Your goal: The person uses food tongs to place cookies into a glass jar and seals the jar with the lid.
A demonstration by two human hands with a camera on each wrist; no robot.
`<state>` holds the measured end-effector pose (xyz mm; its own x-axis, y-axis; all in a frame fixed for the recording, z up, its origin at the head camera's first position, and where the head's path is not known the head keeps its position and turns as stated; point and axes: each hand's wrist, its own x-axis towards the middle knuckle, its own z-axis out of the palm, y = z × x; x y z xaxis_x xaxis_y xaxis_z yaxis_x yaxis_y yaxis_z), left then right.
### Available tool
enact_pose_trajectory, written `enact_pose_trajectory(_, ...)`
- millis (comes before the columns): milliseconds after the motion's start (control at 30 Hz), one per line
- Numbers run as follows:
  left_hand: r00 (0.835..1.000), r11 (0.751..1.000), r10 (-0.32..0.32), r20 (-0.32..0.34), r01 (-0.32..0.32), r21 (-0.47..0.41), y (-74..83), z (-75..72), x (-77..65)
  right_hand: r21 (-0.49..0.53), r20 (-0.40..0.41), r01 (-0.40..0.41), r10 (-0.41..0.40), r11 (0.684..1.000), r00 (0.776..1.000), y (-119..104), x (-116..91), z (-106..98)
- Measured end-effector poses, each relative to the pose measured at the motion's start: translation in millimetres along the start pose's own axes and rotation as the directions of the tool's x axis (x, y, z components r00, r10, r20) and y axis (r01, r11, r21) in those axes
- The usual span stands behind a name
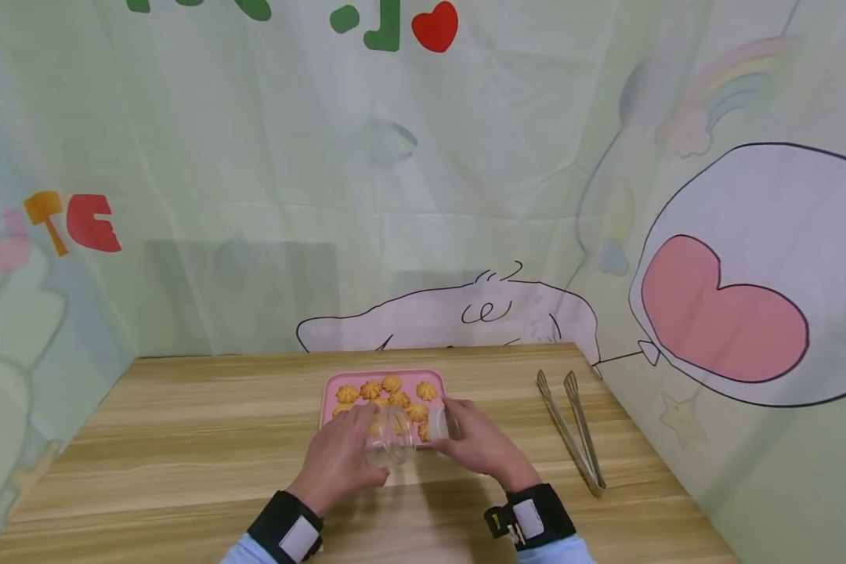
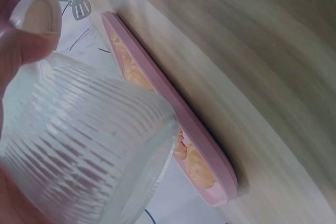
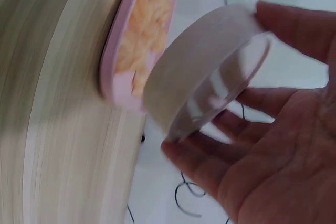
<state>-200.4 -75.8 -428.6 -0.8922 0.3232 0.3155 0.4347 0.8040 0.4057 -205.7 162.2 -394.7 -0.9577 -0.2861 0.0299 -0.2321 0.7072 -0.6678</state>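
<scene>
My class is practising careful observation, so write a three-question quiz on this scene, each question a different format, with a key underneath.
1. True or false: in the head view, the metal tongs lie to the right of the pink tray.
2. Choose one. The left hand holds: A) a cookie; B) a clear jar; C) the tongs.
3. Fill the gap: the right hand holds a round ____, apart from the jar.

Key: 1. True. 2. B. 3. Lid.
</scene>
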Motion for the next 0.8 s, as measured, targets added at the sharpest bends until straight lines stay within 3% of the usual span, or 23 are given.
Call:
enact_pose_trajectory(100, 1.0, 1.0, -0.014, 0.0, 0.014, 0.005, -0.6, -1.1, -1.1, -0.132, -0.024, -0.065, 0.062, 0.989, 0.998, 10.0, 1.3, -2.1)
enact_pose_trajectory(300, 0.999, 0.999, -0.035, 0.002, 0.035, 0.017, -1.5, -3.5, -2.0, -0.346, -0.067, -0.133, 0.118, 0.929, 0.991, 35.7, 0.2, -6.7)
enact_pose_trajectory(633, 0.998, 0.998, -0.056, -0.006, 0.056, 0.009, -2.2, -7.7, -0.5, -0.445, -0.102, -0.238, 0.215, 0.864, 0.971, 56.0, -3.3, -6.4)
enact_pose_trajectory(800, 0.998, 0.998, -0.062, -0.011, 0.062, 0.011, -3.5, -9.7, -0.6, -0.444, -0.092, -0.267, 0.253, 0.856, 0.963, 62.5, -5.5, -2.4)
